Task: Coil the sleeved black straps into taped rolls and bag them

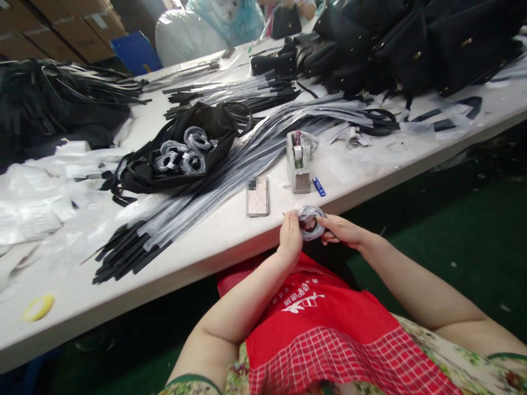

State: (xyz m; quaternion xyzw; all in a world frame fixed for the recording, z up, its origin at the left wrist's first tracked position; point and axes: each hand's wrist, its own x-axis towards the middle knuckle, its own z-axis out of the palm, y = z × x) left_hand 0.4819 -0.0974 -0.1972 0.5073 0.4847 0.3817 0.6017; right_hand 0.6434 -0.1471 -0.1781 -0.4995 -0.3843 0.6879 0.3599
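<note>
Between my two hands, at the table's front edge, is a coiled strap (309,213) in clear plastic wrap. My left hand (290,233) pinches the coil's left side, and my right hand (340,230) grips its right side with the thumb on the ring. Just beyond stands a tape dispenser (300,178) with a small blue packet (319,187) beside it. More wrapped coils (193,162) lie in an open black bag (222,134). Long plastic-sleeved straps (230,167) with black ends run diagonally across the table.
A phone-like rectangle (257,197), partly pixelated, lies near the edge of the white table (206,241). Black bags (436,49) pile up at back right, black straps (53,104) at left. White packets (37,192) and a yellow tape roll (39,308) lie left. A person (214,27) sits opposite.
</note>
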